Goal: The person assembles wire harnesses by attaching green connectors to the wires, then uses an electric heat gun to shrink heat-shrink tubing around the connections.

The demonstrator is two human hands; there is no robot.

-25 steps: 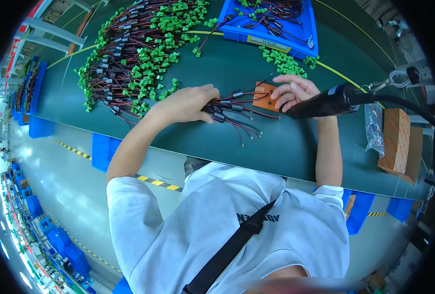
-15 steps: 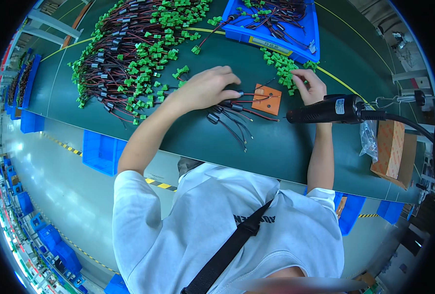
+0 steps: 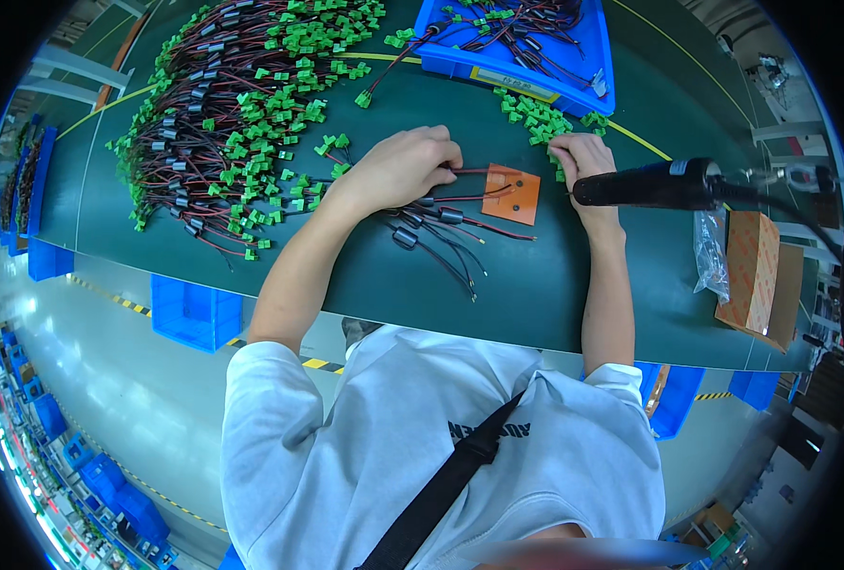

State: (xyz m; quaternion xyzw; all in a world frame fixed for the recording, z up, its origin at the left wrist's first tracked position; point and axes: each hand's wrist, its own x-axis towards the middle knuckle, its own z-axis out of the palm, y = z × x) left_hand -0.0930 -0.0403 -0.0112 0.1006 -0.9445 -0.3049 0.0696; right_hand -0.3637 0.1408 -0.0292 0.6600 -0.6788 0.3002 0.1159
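Observation:
My left hand is closed, thumb and fingers pinching a red-and-black cable whose end reaches over an orange plate with small holes. Under and beside that hand lie several more cables with black cylindrical cores, their bare wire ends pointing right and toward me. My right hand is at the near end of a pile of loose green connectors. Its fingertips are pressed together on a green connector, which they partly hide. A black electric screwdriver hangs across my right wrist, pointing left.
A large heap of cables with green connectors covers the table's left part. At the back stands a blue bin holding more cables. An open cardboard box and a clear plastic bag lie at the right.
My right hand's fingers have closed at the green pile. The screwdriver has shifted, and its tip now overlaps my right wrist. My left hand keeps its pinch; the whole view has shifted slightly.

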